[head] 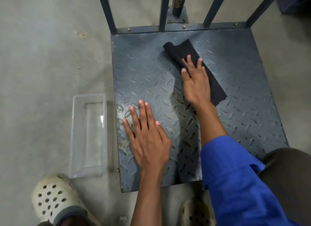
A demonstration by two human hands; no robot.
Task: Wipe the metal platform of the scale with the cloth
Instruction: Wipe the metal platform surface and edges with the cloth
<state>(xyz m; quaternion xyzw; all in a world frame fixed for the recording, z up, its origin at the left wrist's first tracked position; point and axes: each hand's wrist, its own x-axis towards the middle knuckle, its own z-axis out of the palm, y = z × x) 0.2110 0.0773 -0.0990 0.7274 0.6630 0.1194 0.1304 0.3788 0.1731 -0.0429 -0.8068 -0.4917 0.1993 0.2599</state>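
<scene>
The scale's metal platform (239, 84) is a blue-grey plate with a raised diamond tread, filling the middle of the view. A black cloth (181, 52) lies on its far middle part, one end rolled over. My right hand (196, 84) presses flat on the cloth, fingers spread toward the far edge. My left hand (148, 138) rests flat on the near left part of the platform, fingers apart and nothing in it.
A clear plastic tray (88, 135) lies on the concrete floor just left of the platform. Blue metal bars (107, 10) and a post (179, 3) rise from the platform's far edge. My two perforated clogs (52, 198) stand at the near edge.
</scene>
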